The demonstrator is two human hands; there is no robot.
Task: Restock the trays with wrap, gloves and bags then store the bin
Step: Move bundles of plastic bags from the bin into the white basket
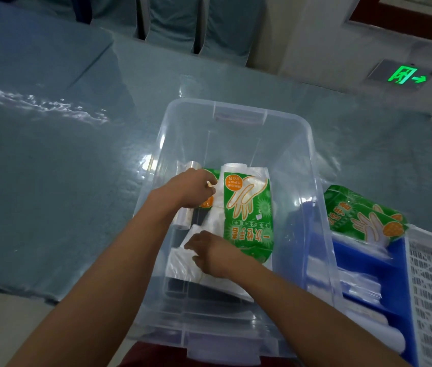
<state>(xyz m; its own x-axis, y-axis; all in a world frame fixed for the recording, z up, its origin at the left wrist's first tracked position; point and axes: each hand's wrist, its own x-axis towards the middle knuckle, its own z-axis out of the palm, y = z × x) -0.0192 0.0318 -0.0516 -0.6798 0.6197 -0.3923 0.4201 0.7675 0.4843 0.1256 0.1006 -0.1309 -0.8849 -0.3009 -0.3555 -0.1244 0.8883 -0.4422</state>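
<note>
A clear plastic bin [312, 197] stands in front of me on the table. Inside lie a green glove pack [246, 218], a second glove pack mostly hidden under my left hand, a roll of clear wrap [183, 219] and a stack of white bags [183, 266]. My left hand [196, 190] is closed around the roll of wrap near its upper part. Lower down, my right hand [209, 251] presses its fingers on the white bags. To the right, a blue tray [397, 263] holds clear rolls and bags, with glove packs [363, 215] resting at its far end.
A white slotted tray [431, 287] sits at the far right edge. The table [64, 168] has a blue-grey cover under glossy film. Covered chairs [172, 19] stand behind it. A green exit sign [408, 75] glows on the wall.
</note>
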